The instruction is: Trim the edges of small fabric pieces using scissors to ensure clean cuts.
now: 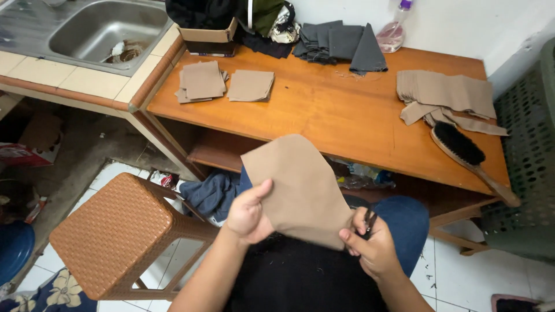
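A tan piece of cloth [298,185], cut with a curved edge, is held up over my lap in front of the wooden table [324,110]. My left hand [248,215] grips its lower left edge, thumb on top. My right hand [373,242] pinches the lower right corner and also holds small dark scissors [369,224] between the fingers. I sit in blue trousers and a black top.
Two stacks of tan cut pieces [222,84] lie at the table's left, a larger tan pile [448,95] at its right beside a black brush [468,156]. Grey cloth [341,43] and a box [208,34] sit at the back. A brown woven stool [118,234] stands left; a steel sink [87,29] beyond.
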